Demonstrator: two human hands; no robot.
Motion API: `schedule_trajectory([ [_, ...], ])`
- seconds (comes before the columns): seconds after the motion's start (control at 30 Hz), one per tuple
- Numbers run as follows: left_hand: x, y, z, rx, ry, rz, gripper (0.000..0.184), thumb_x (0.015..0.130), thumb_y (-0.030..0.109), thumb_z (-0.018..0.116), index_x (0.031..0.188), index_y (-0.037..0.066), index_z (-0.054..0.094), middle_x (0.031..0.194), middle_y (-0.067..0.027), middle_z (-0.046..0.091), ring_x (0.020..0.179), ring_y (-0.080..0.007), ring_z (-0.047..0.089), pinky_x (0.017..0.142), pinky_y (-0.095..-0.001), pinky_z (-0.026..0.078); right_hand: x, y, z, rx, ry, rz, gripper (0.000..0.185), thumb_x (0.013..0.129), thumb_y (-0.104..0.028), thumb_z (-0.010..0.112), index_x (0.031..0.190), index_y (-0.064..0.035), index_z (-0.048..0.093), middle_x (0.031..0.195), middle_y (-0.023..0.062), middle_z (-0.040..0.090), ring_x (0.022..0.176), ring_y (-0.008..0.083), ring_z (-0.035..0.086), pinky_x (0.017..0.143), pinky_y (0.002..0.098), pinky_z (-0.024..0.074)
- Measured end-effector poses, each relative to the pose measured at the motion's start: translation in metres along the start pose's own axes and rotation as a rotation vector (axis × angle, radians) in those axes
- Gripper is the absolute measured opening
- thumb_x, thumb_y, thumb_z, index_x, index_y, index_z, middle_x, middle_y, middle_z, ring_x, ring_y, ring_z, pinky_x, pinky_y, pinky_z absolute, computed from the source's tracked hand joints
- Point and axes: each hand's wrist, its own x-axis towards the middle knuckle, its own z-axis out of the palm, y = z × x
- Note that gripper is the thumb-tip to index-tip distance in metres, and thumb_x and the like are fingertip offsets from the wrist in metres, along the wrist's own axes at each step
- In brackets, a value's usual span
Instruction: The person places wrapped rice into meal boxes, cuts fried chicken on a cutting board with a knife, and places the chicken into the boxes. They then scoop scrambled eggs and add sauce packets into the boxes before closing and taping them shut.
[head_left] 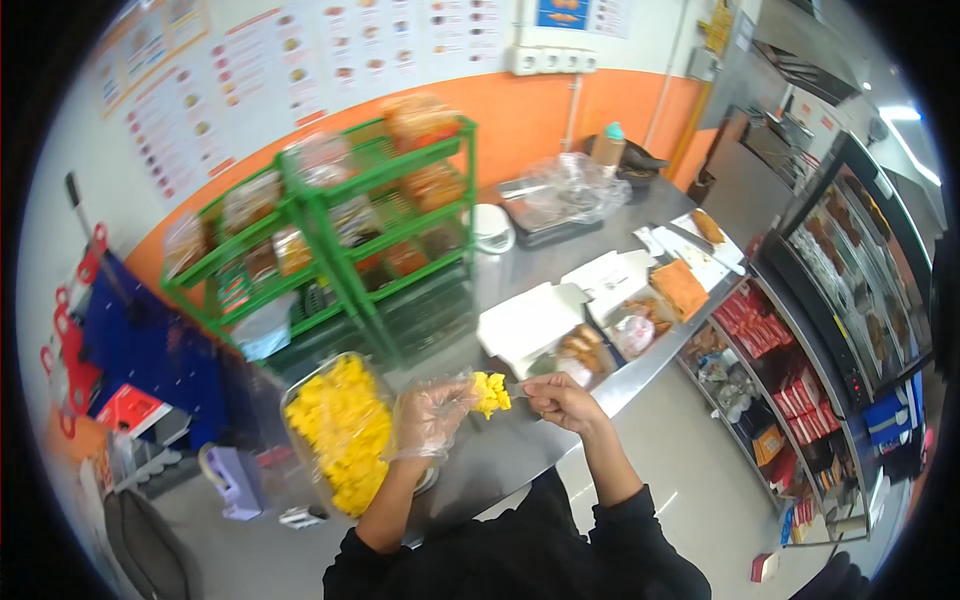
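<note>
My left hand [432, 418], in a clear plastic glove, closes on a clump of yellow food [490, 395] over the steel counter; what kind of food it is, I cannot make out. My bare right hand [565, 402] is pinched just right of the clump, and whatever lies between its fingertips is too small to name. To the left of my gloved hand stands a tray [325, 490] heaped with the same yellow pieces. Beyond my hands are two opened white boxes: the nearer box [530, 322] holds browned food, the other box [607, 283] a wrapped bundle and fried pieces.
A green tiered rack [375, 190] with packaged goods stands at the back left. A knife [690, 237] lies on white paper to the right. Farther back are a plastic-covered tray [550, 235] and a bottle [607, 150]. A glass display cabinet [850, 270] rises beyond the counter's right end.
</note>
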Motion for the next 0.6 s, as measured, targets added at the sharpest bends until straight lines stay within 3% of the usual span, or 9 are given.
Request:
schedule_trajectory([
  [0.13,0.069,0.006,0.127,-0.096,-0.032,0.074,0.021,0.079,0.011,0.074,0.097,0.000,0.071,0.090,-0.0126,0.072,0.081,-0.0179,0.067,0.075,-0.0296,0.052,-0.036,-0.071,-0.095,0.012,0.057,-0.119,0.013,0.093,-0.008,0.058,0.101,0.0008,0.063,0.063,-0.0050,0.043,0.049,0.0014,0.027,0.040,0.0186,0.0183],
  [0.2,0.099,0.002,0.186,-0.117,-0.029,0.158,0.020,0.081,0.010,0.071,0.099,0.001,0.071,0.092,-0.0120,0.071,0.085,-0.0184,0.067,0.077,-0.0296,0.051,-0.052,-0.106,-0.133,-0.046,0.228,-0.169,0.016,0.093,-0.010,0.058,0.102,0.0012,0.064,0.063,-0.0054,0.043,0.048,0.0015,0.027,0.040,0.0191,0.0198],
  [0.3,0.114,0.005,0.254,-0.127,-0.035,0.006,0.022,0.081,0.009,0.071,0.101,0.000,0.070,0.092,-0.0119,0.071,0.085,-0.0192,0.066,0.079,-0.0304,0.051,-0.069,-0.129,-0.180,-0.226,0.325,-0.223,0.019,0.094,-0.013,0.059,0.104,0.0014,0.065,0.064,-0.0055,0.046,0.048,0.0015,0.029,0.041,0.0189,0.0212],
  [0.33,0.113,0.007,0.270,-0.183,-0.053,-0.095,0.023,0.081,0.011,0.070,0.102,0.001,0.070,0.090,-0.0147,0.070,0.082,-0.0230,0.068,0.077,-0.0318,0.051,-0.072,-0.129,-0.191,-0.348,0.391,-0.223,0.022,0.093,-0.013,0.059,0.109,0.0014,0.065,0.063,-0.0004,0.053,0.049,0.0049,0.039,0.042,0.0227,0.0299],
  [0.37,0.110,0.004,0.281,-0.179,-0.055,-0.116,0.023,0.081,0.011,0.070,0.102,0.001,0.070,0.090,-0.0147,0.070,0.082,-0.0230,0.068,0.077,-0.0318,0.051,-0.074,-0.121,-0.203,-0.339,0.391,-0.204,0.022,0.093,-0.013,0.059,0.109,0.0014,0.065,0.063,-0.0004,0.053,0.049,0.0049,0.039,0.042,0.0227,0.0299],
  [0.43,0.107,-0.001,0.295,0.044,-0.134,-0.144,0.020,0.083,0.010,0.069,0.101,0.001,0.070,0.088,-0.0095,0.071,0.075,-0.0159,0.066,0.072,-0.0288,0.052,-0.068,-0.108,-0.208,-1.127,0.486,-0.761,0.023,0.091,-0.009,0.060,0.111,0.0010,0.064,0.067,0.0096,0.059,0.051,0.0131,0.050,0.046,0.0268,0.0385],
  [0.47,0.106,0.001,0.294,0.217,-0.175,-0.059,0.020,0.086,0.012,0.067,0.102,0.001,0.069,0.084,-0.0096,0.071,0.071,-0.0160,0.066,0.068,-0.0276,0.052,-0.076,-0.108,-0.199,-1.177,0.527,-0.657,0.026,0.086,-0.001,0.060,0.112,-0.0008,0.063,0.072,0.0158,0.058,0.055,0.0245,0.057,0.052,0.0329,0.0455],
  [0.6,0.097,0.016,0.279,0.326,-0.218,-0.032,0.019,0.085,0.008,0.066,0.103,0.001,0.069,0.087,-0.0120,0.071,0.069,-0.0164,0.065,0.068,-0.0267,0.051,-0.080,-0.091,-0.193,-1.334,0.580,-0.638,0.035,0.080,0.007,0.058,0.113,-0.0033,0.064,0.072,0.0145,0.052,0.061,0.0320,0.058,0.055,0.0387,0.0480],
])
